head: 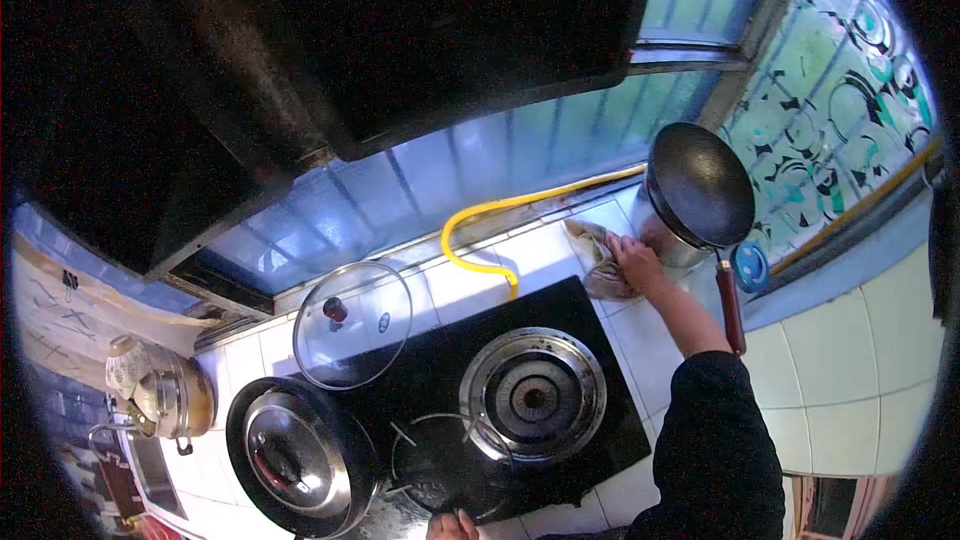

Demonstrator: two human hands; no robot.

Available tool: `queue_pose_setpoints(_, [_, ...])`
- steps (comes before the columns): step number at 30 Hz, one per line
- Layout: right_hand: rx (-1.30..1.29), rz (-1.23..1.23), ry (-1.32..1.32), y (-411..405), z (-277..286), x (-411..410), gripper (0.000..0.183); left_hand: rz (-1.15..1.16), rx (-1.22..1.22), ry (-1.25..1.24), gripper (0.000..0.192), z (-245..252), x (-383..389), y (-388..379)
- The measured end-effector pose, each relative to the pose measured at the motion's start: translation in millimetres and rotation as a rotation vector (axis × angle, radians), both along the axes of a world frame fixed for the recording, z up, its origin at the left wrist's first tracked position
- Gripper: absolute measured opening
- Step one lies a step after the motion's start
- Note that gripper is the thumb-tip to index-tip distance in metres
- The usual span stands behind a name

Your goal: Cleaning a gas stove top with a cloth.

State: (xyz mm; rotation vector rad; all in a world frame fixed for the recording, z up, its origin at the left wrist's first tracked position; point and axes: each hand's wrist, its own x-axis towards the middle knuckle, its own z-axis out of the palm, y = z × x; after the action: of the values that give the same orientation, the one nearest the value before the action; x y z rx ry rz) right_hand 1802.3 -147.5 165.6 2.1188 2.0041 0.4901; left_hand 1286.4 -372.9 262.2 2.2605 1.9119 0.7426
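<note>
At the back right corner of the counter, my right hand (637,264) grips a crumpled brownish cloth (604,281) pressed against the white tiles. Part of my left hand (452,526) shows at the bottom edge, fingers curled; whether it holds anything is hidden. Just beyond it, a round wire pan support (409,465) sits off the burner, at the stove's front. The black gas stove (626,431) has one exposed burner (533,394) with a stained metal ring. Near my right hand stands a metal pot (660,236) with a black wok (701,180) over it.
A dark pan (238,435) containing a domed metal lid (289,454) covers the stove's left side. Behind it is a glass lid (352,345). A yellow hose (480,206) runs along the window. Left stands a steel pot (196,394) with bowls. A dark range hood (480,30) hangs overhead.
</note>
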Motion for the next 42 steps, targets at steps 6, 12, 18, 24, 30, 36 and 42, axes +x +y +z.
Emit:
queue_pose_setpoints(6, [0.155,-0.157,0.254,-98.6,3.5,-31.2,0.055,-0.073,-0.042,0.02,0.019,-18.8,-12.5,0.4])
queue_pose_setpoints(12, [0.115,-0.182,0.432,-208.1,27.1,-98.0,0.052,-0.055,-0.03,-0.011,0.026,-31.8,-16.3,1.7])
queue_pose_setpoints(18, [0.308,-0.726,0.716,-200.1,19.8,-106.3,0.047,-0.03,-0.042,0.022,0.027,-28.2,-17.7,0.6])
queue_pose_setpoints(24, [0.813,-0.477,0.925,-41.7,73.5,-84.0,0.047,-0.034,-0.047,0.032,0.026,-20.6,-10.3,-3.3])
queue_pose_setpoints(30, [0.325,-0.303,0.597,56.2,-5.6,-42.4,0.056,-0.038,0.028,0.124,0.026,-0.8,4.6,1.1])
queue_pose_setpoints(36, [0.165,0.331,1.108,32.5,-8.4,-69.8,0.037,0.001,0.009,0.172,0.019,-8.8,-3.8,-1.6])
queue_pose_setpoints(42, [0.141,0.254,0.684,-50.1,10.8,-75.9,0.04,-0.046,-0.093,0.098,0.028,-22.7,-11.5,-0.3])
